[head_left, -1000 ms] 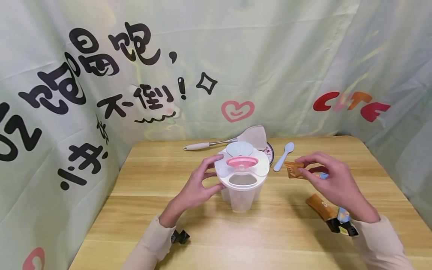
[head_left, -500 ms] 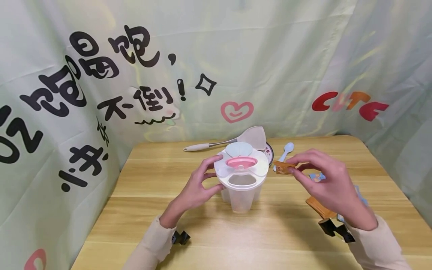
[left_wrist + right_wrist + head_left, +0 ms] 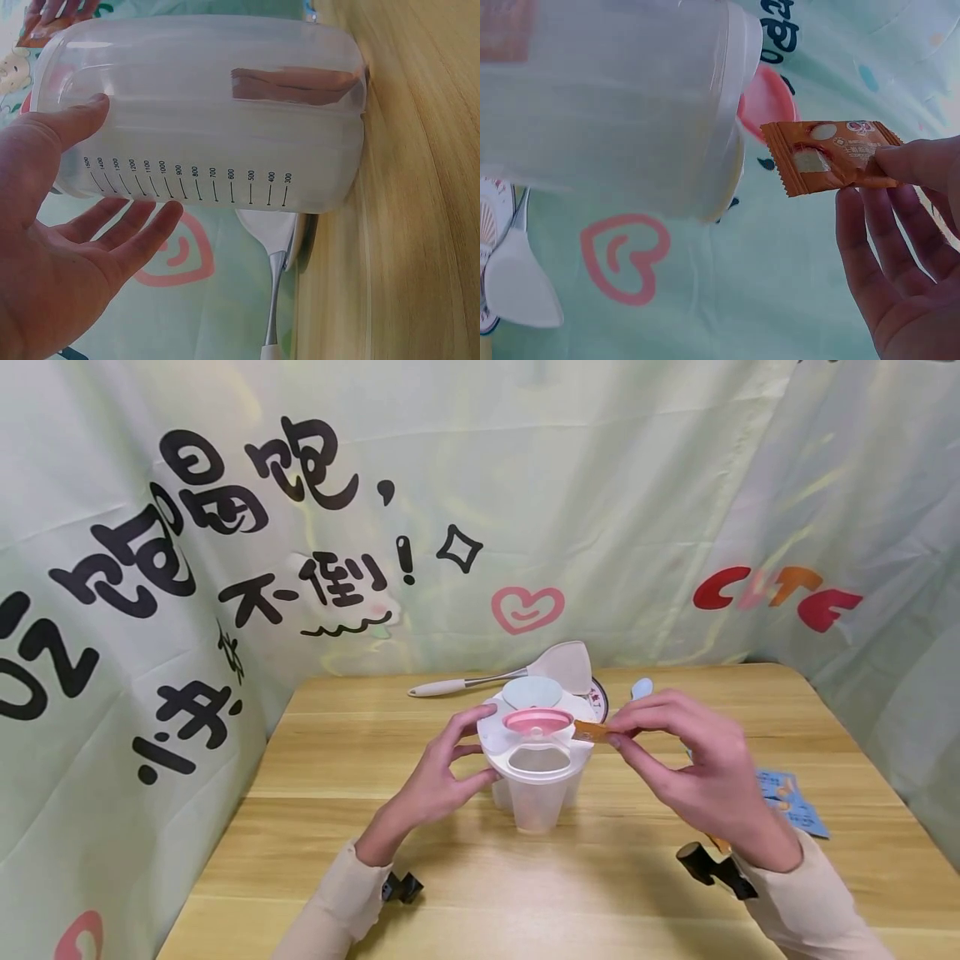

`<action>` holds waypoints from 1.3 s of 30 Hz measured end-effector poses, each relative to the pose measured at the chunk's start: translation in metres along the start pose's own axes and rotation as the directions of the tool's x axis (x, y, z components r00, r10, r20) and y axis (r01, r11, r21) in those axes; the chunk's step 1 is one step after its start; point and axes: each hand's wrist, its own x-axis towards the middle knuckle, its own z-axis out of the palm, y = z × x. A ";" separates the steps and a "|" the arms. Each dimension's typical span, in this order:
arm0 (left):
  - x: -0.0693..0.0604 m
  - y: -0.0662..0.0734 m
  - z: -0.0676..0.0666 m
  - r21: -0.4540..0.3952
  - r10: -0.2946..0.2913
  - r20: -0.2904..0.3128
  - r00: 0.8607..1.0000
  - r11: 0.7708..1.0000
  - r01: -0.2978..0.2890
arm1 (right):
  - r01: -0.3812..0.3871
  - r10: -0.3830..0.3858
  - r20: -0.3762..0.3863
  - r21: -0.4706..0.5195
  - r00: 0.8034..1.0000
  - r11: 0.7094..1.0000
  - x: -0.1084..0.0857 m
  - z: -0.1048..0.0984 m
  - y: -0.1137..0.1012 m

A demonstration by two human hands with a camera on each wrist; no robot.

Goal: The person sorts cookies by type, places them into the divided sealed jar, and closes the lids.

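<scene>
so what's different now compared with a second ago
The right hand, pinching the small rectangular orange packet, has moved leftward, bringing it from right of the tall translucent plastic container to beside its white lid. The hand now hides the handle of the light-blue plastic spoon. Nothing was let go. The left hand still holds the container, and the beige spatula with a metal shaft lies as before.

A beige spatula [image 3: 562, 667] rests beyond the right-hand grip [image 3: 716, 768] and to its left, its head overlapping a round disc [image 3: 597, 697]. Just past the same grip shows a pale blue spoon [image 3: 642, 687], its handle hidden. Below spreads the wooden table [image 3: 322, 752]. Behind hangs a pale green curtain [image 3: 637, 510], its pink heart [image 3: 527, 612] above and left of the grip, "CUTE" lettering [image 3: 793, 578] above and right, black characters [image 3: 228, 510] far left.
</scene>
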 end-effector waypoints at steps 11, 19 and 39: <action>0.000 0.000 0.000 0.010 0.003 0.003 1.000 1.000 -0.003 | -0.021 0.017 0.048 0.076 0.999 0.997 0.006 0.024 0.000; 0.002 0.002 -0.001 0.010 -0.003 0.009 1.000 1.000 0.003 | -0.072 0.058 0.103 0.141 0.993 0.987 0.002 0.035 0.002; 0.000 0.002 0.000 0.008 -0.014 0.005 1.000 1.000 0.014 | -0.142 0.128 0.163 0.082 0.978 0.986 -0.008 0.036 0.007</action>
